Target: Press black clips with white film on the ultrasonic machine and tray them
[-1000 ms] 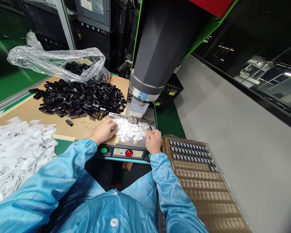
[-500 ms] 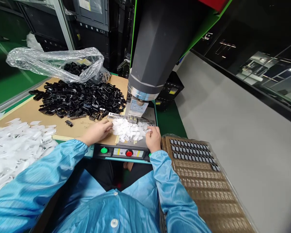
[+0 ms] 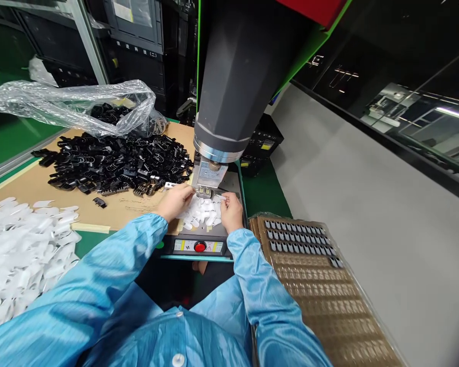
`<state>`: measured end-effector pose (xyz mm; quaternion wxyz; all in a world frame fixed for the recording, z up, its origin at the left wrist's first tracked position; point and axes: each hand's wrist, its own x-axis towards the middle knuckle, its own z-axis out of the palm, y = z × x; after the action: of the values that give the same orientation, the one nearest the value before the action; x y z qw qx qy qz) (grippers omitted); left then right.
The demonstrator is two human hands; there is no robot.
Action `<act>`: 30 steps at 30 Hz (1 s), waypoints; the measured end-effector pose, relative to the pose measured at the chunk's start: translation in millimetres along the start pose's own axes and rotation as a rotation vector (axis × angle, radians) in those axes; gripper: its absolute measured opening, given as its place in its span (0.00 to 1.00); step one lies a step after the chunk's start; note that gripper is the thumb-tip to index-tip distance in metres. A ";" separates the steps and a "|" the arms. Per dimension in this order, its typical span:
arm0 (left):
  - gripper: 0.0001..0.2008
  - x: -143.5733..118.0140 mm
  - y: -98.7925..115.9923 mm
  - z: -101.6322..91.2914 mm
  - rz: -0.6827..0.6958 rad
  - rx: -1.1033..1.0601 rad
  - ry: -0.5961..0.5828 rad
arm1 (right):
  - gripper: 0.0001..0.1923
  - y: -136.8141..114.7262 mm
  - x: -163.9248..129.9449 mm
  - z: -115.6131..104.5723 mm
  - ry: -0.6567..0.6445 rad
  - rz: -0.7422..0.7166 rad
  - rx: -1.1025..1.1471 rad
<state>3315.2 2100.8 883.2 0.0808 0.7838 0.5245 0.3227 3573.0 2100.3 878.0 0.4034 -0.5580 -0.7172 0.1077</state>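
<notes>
My left hand (image 3: 175,201) reaches to the left side of the small metal fixture (image 3: 204,191) under the press head. Its fingers are pinched together, and what they hold, if anything, is hidden. My right hand (image 3: 231,212) is closed at the right of the fixture, with a thin white plastic piece (image 3: 221,197) between thumb and fingertips. Between my hands, a loose heap of white plastic pieces (image 3: 203,211) lies on the machine's base plate. Just above the fixture hangs a metal press block (image 3: 211,175) on the dark machine head (image 3: 229,92).
Black plastic parts (image 3: 118,163) form a large pile on the cardboard-covered table, beside a clear plastic bag (image 3: 72,99). More white pieces (image 3: 26,255) are heaped at left. A red button (image 3: 200,246) sits on the front panel. Rows of small parts fill one end of a moulded tray (image 3: 309,290) at right.
My left hand has moved right, from the edge of the white heap to the fixture. My right hand has moved slightly toward the fixture. The whole view has shifted a little.
</notes>
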 end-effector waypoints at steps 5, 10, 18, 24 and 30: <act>0.12 21.5 9.1 19.6 -0.007 0.102 -0.077 | 0.09 -1.2 10.4 8.6 0.002 -0.035 -0.003; 0.13 20.1 13.8 24.3 0.053 0.164 -0.112 | 0.11 -11.1 17.3 10.4 -0.071 -0.048 -0.246; 0.16 19.5 21.2 25.0 0.174 0.185 -0.104 | 0.17 -26.1 19.8 22.6 -0.151 -0.154 -0.496; 0.20 17.2 23.7 18.2 0.162 0.202 -0.141 | 0.16 -36.6 14.4 21.7 -0.182 -0.193 -0.587; 0.21 15.0 19.7 14.5 0.178 0.166 -0.153 | 0.15 -39.1 16.9 23.4 -0.190 -0.129 -0.643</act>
<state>3342.5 2108.3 887.4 0.0264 0.8534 0.4702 0.2235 3527.9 2108.3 894.2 0.1443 -0.5976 -0.7826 -0.0981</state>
